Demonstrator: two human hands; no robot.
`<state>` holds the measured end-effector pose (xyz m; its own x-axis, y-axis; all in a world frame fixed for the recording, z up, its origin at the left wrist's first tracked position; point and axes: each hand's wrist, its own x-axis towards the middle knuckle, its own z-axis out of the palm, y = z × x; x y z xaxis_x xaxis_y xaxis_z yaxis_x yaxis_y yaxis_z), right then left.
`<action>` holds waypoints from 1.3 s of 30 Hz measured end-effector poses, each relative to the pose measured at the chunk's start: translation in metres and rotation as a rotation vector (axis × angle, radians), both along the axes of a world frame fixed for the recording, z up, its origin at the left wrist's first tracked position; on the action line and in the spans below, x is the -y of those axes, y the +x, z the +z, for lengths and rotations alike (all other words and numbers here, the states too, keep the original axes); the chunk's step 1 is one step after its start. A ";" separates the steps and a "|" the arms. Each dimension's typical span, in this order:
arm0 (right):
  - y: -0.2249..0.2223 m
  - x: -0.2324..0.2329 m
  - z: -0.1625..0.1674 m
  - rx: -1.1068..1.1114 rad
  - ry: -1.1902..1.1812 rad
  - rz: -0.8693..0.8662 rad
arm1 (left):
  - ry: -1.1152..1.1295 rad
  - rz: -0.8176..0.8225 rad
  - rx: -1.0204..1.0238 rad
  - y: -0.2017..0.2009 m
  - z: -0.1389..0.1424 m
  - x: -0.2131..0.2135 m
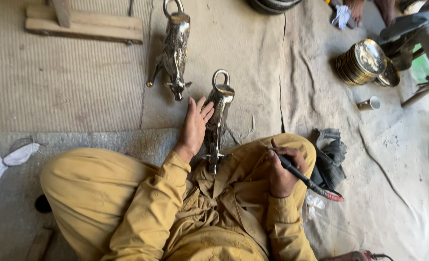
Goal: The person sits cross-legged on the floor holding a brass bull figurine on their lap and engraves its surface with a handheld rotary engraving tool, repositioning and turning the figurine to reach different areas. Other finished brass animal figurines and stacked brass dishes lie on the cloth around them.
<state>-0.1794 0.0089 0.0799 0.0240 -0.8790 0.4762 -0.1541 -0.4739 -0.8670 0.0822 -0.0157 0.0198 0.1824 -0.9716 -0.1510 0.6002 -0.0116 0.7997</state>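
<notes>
metal bull figure [218, 121] touching left hand [194, 126]

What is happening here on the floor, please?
A person sits cross-legged on a cloth-covered floor. The left hand rests flat against a shiny metal bull figurine standing between the knees. The right hand grips a dark pen-like engraving tool with a red end, held away from the figurine. A second bull figurine stands further off, and a stack of brass plates lies nearby.
</notes>
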 end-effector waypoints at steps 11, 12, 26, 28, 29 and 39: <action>-0.002 0.003 -0.009 0.160 0.038 -0.002 | -0.540 -0.478 -0.229 -0.051 0.115 0.064; -0.001 0.004 -0.010 0.161 -0.012 0.015 | -0.657 -0.610 -0.365 -0.069 0.138 0.070; 0.003 0.004 -0.005 0.187 -0.001 -0.036 | 0.172 0.143 1.231 -0.029 0.010 -0.004; 0.004 0.003 -0.005 0.179 0.038 -0.034 | 0.376 0.014 1.330 -0.026 -0.020 -0.023; 0.004 0.003 -0.005 0.178 0.059 -0.030 | 0.413 -0.045 1.266 -0.024 -0.030 -0.027; 0.002 0.002 -0.009 0.194 0.060 0.075 | 0.342 -0.110 1.002 -0.006 -0.033 -0.009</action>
<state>-0.1772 0.0070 0.0708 0.0034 -0.9050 0.4255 0.0523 -0.4248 -0.9038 0.0758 -0.0063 -0.0130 0.2885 -0.9246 -0.2488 -0.3486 -0.3434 0.8721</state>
